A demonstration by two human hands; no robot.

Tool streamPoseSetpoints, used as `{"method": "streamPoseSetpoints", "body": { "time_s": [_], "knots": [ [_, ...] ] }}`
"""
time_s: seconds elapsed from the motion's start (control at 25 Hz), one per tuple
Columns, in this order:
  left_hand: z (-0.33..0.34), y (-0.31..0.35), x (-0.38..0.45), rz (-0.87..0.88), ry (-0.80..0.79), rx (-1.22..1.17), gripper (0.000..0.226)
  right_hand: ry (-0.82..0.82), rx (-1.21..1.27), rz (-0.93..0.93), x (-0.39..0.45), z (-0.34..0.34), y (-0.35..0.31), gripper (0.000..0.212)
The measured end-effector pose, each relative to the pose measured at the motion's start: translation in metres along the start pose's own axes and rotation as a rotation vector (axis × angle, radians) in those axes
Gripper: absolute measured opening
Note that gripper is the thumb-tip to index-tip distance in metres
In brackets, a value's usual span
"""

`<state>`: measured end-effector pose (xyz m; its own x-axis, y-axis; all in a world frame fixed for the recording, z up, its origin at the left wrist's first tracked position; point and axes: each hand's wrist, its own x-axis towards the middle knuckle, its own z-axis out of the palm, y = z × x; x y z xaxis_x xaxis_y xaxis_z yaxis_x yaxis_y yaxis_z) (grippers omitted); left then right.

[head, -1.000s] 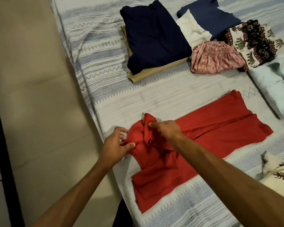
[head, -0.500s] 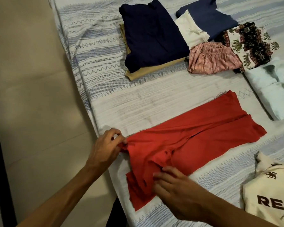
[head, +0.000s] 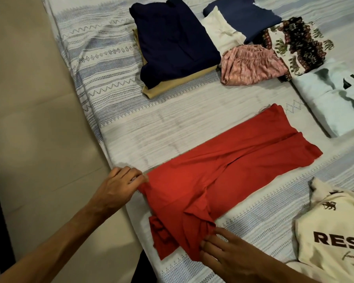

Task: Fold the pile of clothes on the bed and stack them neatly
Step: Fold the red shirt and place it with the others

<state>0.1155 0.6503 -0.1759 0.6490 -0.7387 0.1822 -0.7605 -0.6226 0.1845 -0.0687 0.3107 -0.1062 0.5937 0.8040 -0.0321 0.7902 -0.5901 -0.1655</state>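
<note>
Red garment (head: 223, 176) now flatter than a moment ago; left hand (head: 119, 186) pinching its corner, right hand (head: 225, 254) with straight fingers pressing the lower edge. Ready for next fold, probably.

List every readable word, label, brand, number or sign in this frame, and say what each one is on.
"RES", in large dark capitals on the cream shirt; the frame edge cuts the rest of the word off.
Cursive script below those letters on the same shirt: too small and cut off to read.
Small dark lion-like emblem above the letters: a picture, no text.
Small dark tags on the pale blue shirt: too small to read.
Nothing legible elsewhere.
</note>
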Motion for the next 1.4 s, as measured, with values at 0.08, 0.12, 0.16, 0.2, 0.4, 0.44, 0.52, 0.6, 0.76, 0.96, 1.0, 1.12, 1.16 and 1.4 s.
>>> {"method": "streamPoseSetpoints", "body": {
  "time_s": [0.08, 0.12, 0.16, 0.2, 0.4, 0.44, 0.52, 0.6, 0.76, 0.96, 1.0, 1.12, 1.16, 1.4],
  "knots": [
    [-0.001, -0.003, -0.005, 0.087, -0.012, 0.078, 0.026, -0.063, -0.007, -0.017, -0.003, -0.001, 0.002, 0.006],
    [-0.002, -0.004, -0.005, 0.08, -0.024, 0.09, 0.024, -0.097, -0.002, -0.015, -0.002, -0.001, 0.004, 0.005],
    [-0.001, -0.004, -0.003, 0.038, -0.043, 0.07, 0.022, -0.109, 0.002, -0.005, 0.0, 0.0, 0.005, 0.004],
    [0.0, -0.002, 0.0, -0.033, -0.057, 0.016, 0.021, -0.097, 0.016, 0.009, 0.004, 0.001, 0.004, 0.007],
    [0.003, 0.013, 0.007, -0.535, 0.036, -0.535, 0.021, -0.132, 0.061, 0.045, 0.029, 0.025, -0.019, 0.01],
    [0.006, 0.014, 0.007, -0.6, 0.069, -0.593, 0.026, -0.204, 0.064, 0.07, 0.032, 0.032, -0.023, 0.008],
    [0.008, 0.015, 0.005, -0.62, 0.052, -0.615, 0.031, -0.321, 0.074, 0.124, 0.036, 0.041, -0.025, 0.015],
    [0.011, 0.011, 0.0, -0.463, -0.033, -0.403, 0.027, -0.272, 0.062, 0.147, 0.036, 0.033, -0.022, 0.02],
    [0.013, 0.006, 0.001, -0.042, -0.084, 0.022, 0.038, 0.103, 0.601, 0.84, 0.047, -0.006, 0.025, 0.018],
    [0.016, 0.012, 0.005, 0.134, -0.091, -0.018, 0.034, 0.393, 1.736, 1.744, 0.066, 0.003, 0.076, 0.044],
    [0.018, 0.011, 0.006, 0.079, -0.1, -0.071, 0.034, 0.432, 1.788, 1.785, 0.074, 0.012, 0.076, 0.047],
    [0.024, 0.009, 0.002, -0.033, -0.13, -0.188, 0.041, 0.55, 1.676, 1.967, 0.093, 0.04, 0.069, 0.032],
    [0.024, 0.008, 0.0, -0.047, -0.134, -0.215, 0.046, 0.603, 1.619, 2.009, 0.097, 0.042, 0.066, 0.025],
    [0.012, 0.003, 0.003, -0.012, -0.04, -0.183, 0.03, 0.79, 0.975, 1.765, 0.092, 0.03, 0.031, 0.035]
  ]
}}
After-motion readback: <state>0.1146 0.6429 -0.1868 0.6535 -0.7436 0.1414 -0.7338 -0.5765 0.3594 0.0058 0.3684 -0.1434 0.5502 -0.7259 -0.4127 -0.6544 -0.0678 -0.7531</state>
